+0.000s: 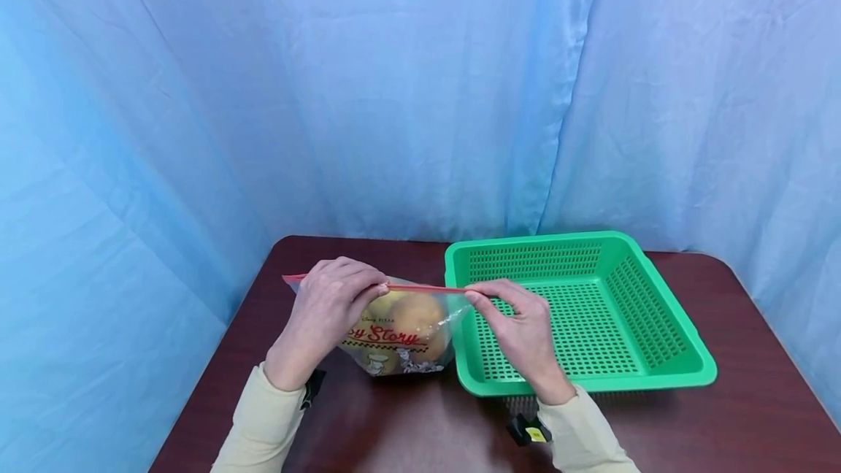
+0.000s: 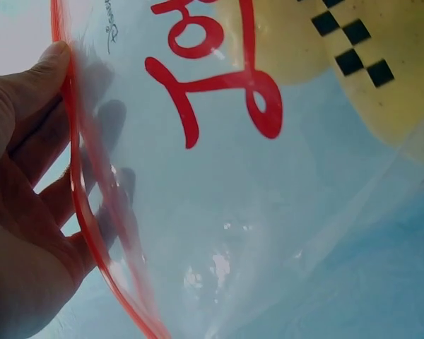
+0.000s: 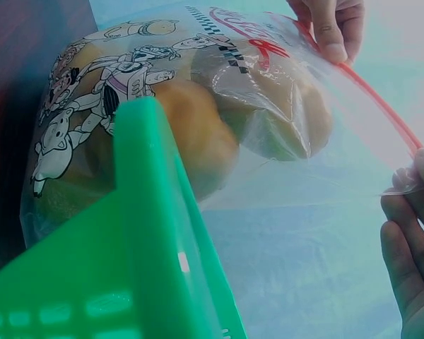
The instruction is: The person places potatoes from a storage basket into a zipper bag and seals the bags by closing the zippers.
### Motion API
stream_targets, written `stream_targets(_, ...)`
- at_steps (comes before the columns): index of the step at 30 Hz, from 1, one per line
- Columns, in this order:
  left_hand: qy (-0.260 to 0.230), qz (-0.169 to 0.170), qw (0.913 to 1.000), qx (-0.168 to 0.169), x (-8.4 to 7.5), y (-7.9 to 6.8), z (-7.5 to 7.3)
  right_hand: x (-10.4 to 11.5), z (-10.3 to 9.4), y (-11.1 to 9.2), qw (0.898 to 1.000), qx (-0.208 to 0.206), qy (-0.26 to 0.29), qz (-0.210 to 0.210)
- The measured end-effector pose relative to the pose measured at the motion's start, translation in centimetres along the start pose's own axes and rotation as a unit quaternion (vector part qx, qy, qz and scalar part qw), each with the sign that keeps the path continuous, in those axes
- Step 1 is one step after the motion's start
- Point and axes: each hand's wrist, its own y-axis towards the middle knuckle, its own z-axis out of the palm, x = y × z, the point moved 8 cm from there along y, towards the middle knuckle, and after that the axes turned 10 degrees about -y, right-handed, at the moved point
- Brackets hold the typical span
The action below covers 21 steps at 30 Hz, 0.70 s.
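A clear zip bag (image 1: 436, 349) with red printing and a red zip edge stands on the table, holding several round yellow-orange fruits (image 1: 418, 314) whose kind I cannot tell. My left hand (image 1: 326, 305) pinches the zip edge left of its middle, thumb and fingers on either side, as the left wrist view also shows. At the bag's right top corner, my right hand (image 1: 522, 327) pinches the end of the red strip (image 3: 381, 106) between thumb and fingers. Cartoon figures (image 3: 120, 85) are printed on the bag's lower part.
Just right of the bag stands a green plastic basket (image 1: 680, 341) with slotted walls, its rim beneath my right hand. The dark red-brown table (image 1: 407, 422) extends toward me. Blue curtains (image 1: 394, 93) hang behind and at both sides.
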Motion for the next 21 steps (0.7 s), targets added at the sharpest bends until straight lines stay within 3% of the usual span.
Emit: stream_targets(21,-0.022,0.007,0.9996,-0.017,1.1,-0.9,-0.7,0.0,0.1,-0.1,1.000,-0.005,0.014,-0.009)
